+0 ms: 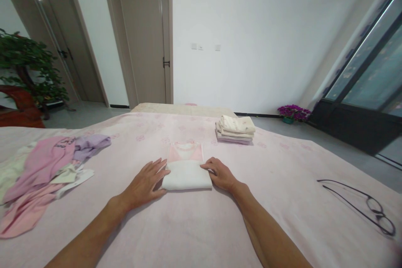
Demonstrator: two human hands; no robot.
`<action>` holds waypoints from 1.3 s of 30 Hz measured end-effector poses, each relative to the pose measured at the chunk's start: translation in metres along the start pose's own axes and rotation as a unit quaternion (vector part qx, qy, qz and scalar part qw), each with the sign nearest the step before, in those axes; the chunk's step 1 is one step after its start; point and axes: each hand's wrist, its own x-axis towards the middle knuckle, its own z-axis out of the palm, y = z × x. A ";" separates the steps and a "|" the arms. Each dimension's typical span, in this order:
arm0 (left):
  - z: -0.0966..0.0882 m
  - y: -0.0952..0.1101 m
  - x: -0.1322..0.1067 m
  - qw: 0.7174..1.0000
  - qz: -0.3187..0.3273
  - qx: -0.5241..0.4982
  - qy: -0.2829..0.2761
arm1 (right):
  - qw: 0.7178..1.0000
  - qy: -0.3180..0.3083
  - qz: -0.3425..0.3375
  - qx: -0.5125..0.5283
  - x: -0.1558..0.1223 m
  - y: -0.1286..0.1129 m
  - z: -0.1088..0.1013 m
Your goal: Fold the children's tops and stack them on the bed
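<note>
A white and pink shirt (187,175) lies partly folded in front of me, its pink-trimmed neckline at the far end and a white fold across the near part. My left hand (147,182) rests along the shirt's left side, fingers spread, with the tips touching its edge. On the opposite side, my right hand (220,172) has its fingers curled and pressed together at the right edge of the fold, gripping the fabric there. Part of that edge is hidden beneath the right fingers.
A pink patterned sheet (201,234) covers the surface. Behind the shirt, to the right, sits a stack of folded clothes (235,130). Loose clothes (47,167) are heaped at the left. Eyeglasses (373,211) lie at the right. Beyond are a door (143,42) and purple flowers (293,112).
</note>
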 end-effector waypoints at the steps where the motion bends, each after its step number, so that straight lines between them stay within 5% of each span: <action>1: 0.001 0.002 0.001 1.000 0.020 0.005 0.021 | 1.000 -0.004 -0.003 -0.002 0.000 -0.001 -0.001; 4: 0.006 0.005 0.007 0.996 0.064 -0.005 0.053 | 1.000 -0.010 -0.013 -0.003 0.001 0.000 -0.002; 8: 0.013 0.002 0.014 0.995 0.046 -0.036 0.078 | 1.000 -0.008 -0.027 0.002 0.000 0.002 -0.002; 13: 0.016 0.009 0.014 0.977 -0.094 -0.113 0.152 | 0.998 0.007 -0.057 0.015 0.001 -0.003 0.001; 18: 0.013 0.022 0.011 0.942 -0.231 -0.173 0.168 | 0.998 0.045 -0.033 0.038 0.006 -0.009 0.014; 21: 0.008 0.021 0.008 0.944 -0.218 -0.197 0.151 | 0.994 0.089 -0.029 0.053 0.007 -0.005 0.023; 26: 0.002 0.002 -0.001 0.982 -0.043 -0.181 0.032 | 0.991 0.094 -0.033 0.091 0.004 0.003 0.025; 31: 0.009 -0.007 -0.002 0.992 0.024 -0.113 0.057 | 0.991 0.090 -0.006 0.103 0.005 0.002 0.026; 34: 0.009 -0.002 0.001 0.989 0.000 -0.132 0.072 | 0.992 0.096 0.008 0.084 0.007 0.001 0.027; 39: 0.009 0.012 0.006 0.963 -0.166 -0.188 0.094 | 0.993 0.114 0.025 0.019 0.011 -0.011 0.024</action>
